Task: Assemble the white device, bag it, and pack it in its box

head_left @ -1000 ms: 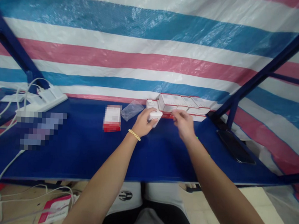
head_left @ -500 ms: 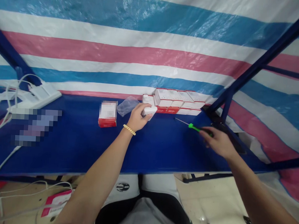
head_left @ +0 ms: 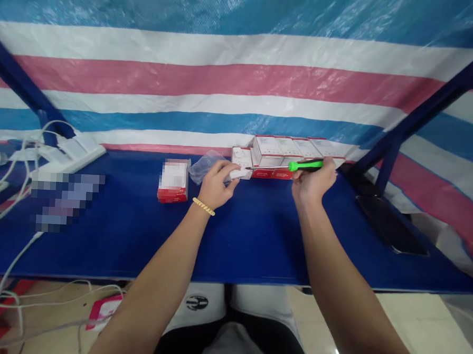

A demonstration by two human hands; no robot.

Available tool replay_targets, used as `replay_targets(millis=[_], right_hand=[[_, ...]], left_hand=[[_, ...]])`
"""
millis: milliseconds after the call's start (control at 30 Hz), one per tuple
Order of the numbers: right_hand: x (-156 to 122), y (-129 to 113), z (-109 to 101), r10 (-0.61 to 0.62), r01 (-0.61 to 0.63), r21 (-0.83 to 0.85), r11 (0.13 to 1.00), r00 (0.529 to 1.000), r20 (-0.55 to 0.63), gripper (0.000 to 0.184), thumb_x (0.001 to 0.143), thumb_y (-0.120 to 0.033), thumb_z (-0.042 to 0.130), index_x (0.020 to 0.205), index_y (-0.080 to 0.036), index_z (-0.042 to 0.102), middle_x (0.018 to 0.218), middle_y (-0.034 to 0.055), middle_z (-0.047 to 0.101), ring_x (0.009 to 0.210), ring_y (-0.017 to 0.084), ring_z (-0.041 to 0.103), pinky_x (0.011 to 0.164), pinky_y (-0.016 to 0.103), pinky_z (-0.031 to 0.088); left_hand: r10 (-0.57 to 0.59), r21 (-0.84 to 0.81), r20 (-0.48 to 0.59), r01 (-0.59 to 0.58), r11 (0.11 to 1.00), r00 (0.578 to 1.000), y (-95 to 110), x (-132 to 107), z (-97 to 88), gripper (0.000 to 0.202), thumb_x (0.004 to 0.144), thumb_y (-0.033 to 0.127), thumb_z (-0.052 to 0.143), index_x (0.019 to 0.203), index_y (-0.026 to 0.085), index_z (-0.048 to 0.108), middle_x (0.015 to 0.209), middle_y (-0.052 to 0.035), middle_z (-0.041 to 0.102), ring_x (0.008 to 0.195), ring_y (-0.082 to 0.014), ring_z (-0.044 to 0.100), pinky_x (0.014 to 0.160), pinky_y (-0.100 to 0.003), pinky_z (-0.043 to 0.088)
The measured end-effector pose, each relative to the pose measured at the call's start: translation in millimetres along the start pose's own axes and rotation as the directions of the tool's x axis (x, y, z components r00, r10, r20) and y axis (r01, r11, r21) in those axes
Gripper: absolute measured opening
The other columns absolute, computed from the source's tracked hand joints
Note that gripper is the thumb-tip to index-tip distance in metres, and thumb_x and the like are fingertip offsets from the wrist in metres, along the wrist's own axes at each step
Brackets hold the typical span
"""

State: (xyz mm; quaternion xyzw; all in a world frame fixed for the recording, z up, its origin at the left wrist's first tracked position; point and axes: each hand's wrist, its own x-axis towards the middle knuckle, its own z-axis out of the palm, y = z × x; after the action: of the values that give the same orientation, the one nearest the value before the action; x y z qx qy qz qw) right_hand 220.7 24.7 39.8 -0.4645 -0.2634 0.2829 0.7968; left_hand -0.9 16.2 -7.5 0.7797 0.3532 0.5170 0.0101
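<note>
Screwdriver (head_left: 295, 166) with a green and black handle sits in the right hand (head_left: 314, 182), and the fingers are wrapped around the handle. It lies across the front of the stack of boxes (head_left: 280, 147), with its thin metal rod pointing left. The left hand (head_left: 217, 185) is near the left end of the stack, and it pinches a small white thing (head_left: 236, 174) between thumb and fingers. The tip of the rod is right at the white thing, but I cannot tell if they touch. A yellow band (head_left: 204, 206) goes around the left wrist. Just left of the stack, behind the left hand, lies a crinkly clear plastic bag (head_left: 204, 166). More to the left of the stack is one red and white box (head_left: 173, 182), a bit blurry. Far left of the stack is a white power strip (head_left: 71, 164) with plugs and cords. To the right of the stack, and closer to the person, lies a flat black phone (head_left: 390, 224). A striped sheet (head_left: 225, 81) hangs behind the stack, and the blue table (head_left: 252, 241) is under it.
</note>
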Motion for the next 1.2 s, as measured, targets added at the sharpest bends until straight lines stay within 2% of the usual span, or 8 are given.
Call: replay_targets(millis=[100,200,333,533,867,933,1033,1200], right_hand=[[-2,9,-8,-0.009,0.01,-0.017,1.0,0.999,0.037,0.037,0.085,-0.06,0.033,0.071,-0.026,0.03,0.047,-0.0071,0.041,0.029,0.011,0.043,0.026,0.022,0.027],[-2,7,-13,-0.013,0.014,-0.013,1.0,0.998,0.063,0.038,0.084,-0.061,0.035,0.071,-0.026,0.028,0.046,-0.0081,0.039,0.029,0.011,0.044,0.026,0.021,0.026],[-4,-1,-11,0.053,-0.053,0.029,0.998,0.999,0.011,0.038,0.084,-0.061,0.036,0.072,-0.026,0.027,0.046,-0.0087,0.037,0.029,0.011,0.043,0.025,0.02,0.022],[-7,-6,-9,0.135,-0.131,0.062,0.989,0.989,-0.056,0.028,0.087,-0.047,0.038,0.072,-0.026,0.029,0.046,-0.0097,0.037,0.027,0.009,0.04,0.026,0.02,0.022],[-8,-5,-8,0.122,-0.12,0.037,0.992,0.991,-0.057,0.03,0.086,-0.051,0.039,0.073,-0.026,0.029,0.045,-0.0102,0.036,0.028,0.01,0.042,0.026,0.02,0.021],[-10,-6,-9,0.083,-0.082,0.018,0.996,0.996,-0.038,0.031,0.085,-0.052,0.039,0.072,-0.026,0.028,0.043,-0.0102,0.034,0.029,0.011,0.043,0.026,0.02,0.022],[-13,-7,-11,-0.044,0.045,-0.025,0.999,0.998,0.04,0.035,0.085,-0.058,0.037,0.073,-0.026,0.027,0.044,-0.0098,0.034,0.03,0.012,0.044,0.027,0.021,0.024],[-18,-7,-16,-0.255,0.265,-0.05,0.963,0.956,0.145,0.035,0.086,-0.062,0.037,0.081,-0.027,0.031,0.05,-0.0106,0.035,0.033,0.012,0.047,0.03,0.022,0.031]], left_hand=[[-0.011,0.045,0.028,0.009,0.999,1.0,2,1,1.2,0.025,0.084,0.021,0.06,0.109,0.019,0.062,0.109,-0.0072,0.06,0.105,-0.0211,0.059,0.094,-0.038,0.05],[0.014,0.057,0.037,-0.016,0.998,0.999,4,0,2.8,0.026,0.083,0.019,0.06,0.108,0.02,0.063,0.108,-0.0068,0.06,0.103,-0.0207,0.059,0.093,-0.037,0.051],[0.051,0.053,0.032,-0.053,0.997,0.998,5,-1,4.2,0.026,0.083,0.017,0.06,0.108,0.02,0.064,0.106,-0.0067,0.061,0.101,-0.0204,0.06,0.091,-0.038,0.052],[0.069,0.044,0.039,-0.071,0.997,0.997,4,-1,5.6,0.025,0.082,0.017,0.062,0.107,0.019,0.065,0.105,-0.0071,0.061,0.1,-0.0205,0.06,0.09,-0.038,0.052],[0.079,0.049,0.048,-0.081,0.995,0.996,5,-1,6.0,0.026,0.082,0.016,0.062,0.108,0.019,0.064,0.105,-0.0069,0.062,0.099,-0.0201,0.06,0.09,-0.038,0.052],[0.087,0.06,0.047,-0.089,0.994,0.995,5,0,5.7,0.026,0.082,0.016,0.062,0.107,0.018,0.065,0.105,-0.0074,0.062,0.099,-0.0203,0.06,0.09,-0.037,0.052],[0.052,0.103,0.067,-0.059,0.993,0.996,7,1,4.3,0.026,0.082,0.016,0.061,0.107,0.018,0.065,0.106,-0.0078,0.063,0.101,-0.0214,0.06,0.093,-0.039,0.051],[-0.032,0.18,0.089,0.016,0.983,0.996,11,2,1.5,0.033,0.081,0.018,0.062,0.114,0.017,0.062,0.111,-0.0098,0.066,0.106,-0.0249,0.06,0.094,-0.042,0.049]])
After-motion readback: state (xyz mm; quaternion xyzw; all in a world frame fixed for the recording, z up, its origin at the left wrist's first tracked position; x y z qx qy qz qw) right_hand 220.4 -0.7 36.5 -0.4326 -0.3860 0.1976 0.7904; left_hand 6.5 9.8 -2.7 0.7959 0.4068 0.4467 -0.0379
